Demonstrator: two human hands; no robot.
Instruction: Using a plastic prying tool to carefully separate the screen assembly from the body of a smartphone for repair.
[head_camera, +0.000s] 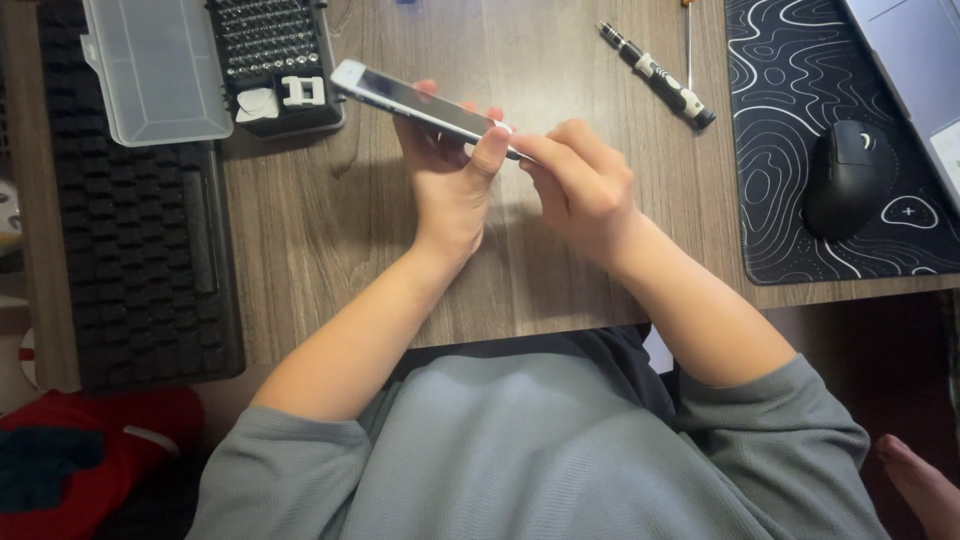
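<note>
1. Keyboard (140, 260), black, lying lengthwise along the desk's left edge, at nine o'clock from the hands.

2. Bit case (272, 60), black, open, at eleven o'clock. Contents: rows of small screwdriver bits standing in their sockets, filling the upper part; below them a pale round piece and a white bracket-shaped piece (what these are cannot be told). Its clear plastic lid (155, 65) is swung out to the left and rests over the keyboard's top end; nothing shows inside it.

3. Smartphone (420, 103), slim, pale-edged, dark-faced, held above the wooden desk (330, 230) at mid-frame, tilted so the far end points to ten o'clock.

4. Left hand (450, 185), closed around the smartphone from beneath, thumb pressed up on its near edge, fingertips showing past the far side.

5. Right hand (580, 185), fingers curled and pinched at the smartphone's lower end, at three o'clock from the left hand; whether a tool is inside the pinch cannot be seen.

Handling note (a judgement): work on the end of the phone goes best with the left grip firm on the edges, not the glass, and the right hand's force small and straight.

6. Screwdriver (657, 75), black and silver, lying loose at one o'clock, untouched.

7. Mouse pad (800, 150), black with white contour lines, at two o'clock, carrying a black mouse (848, 178).
</note>
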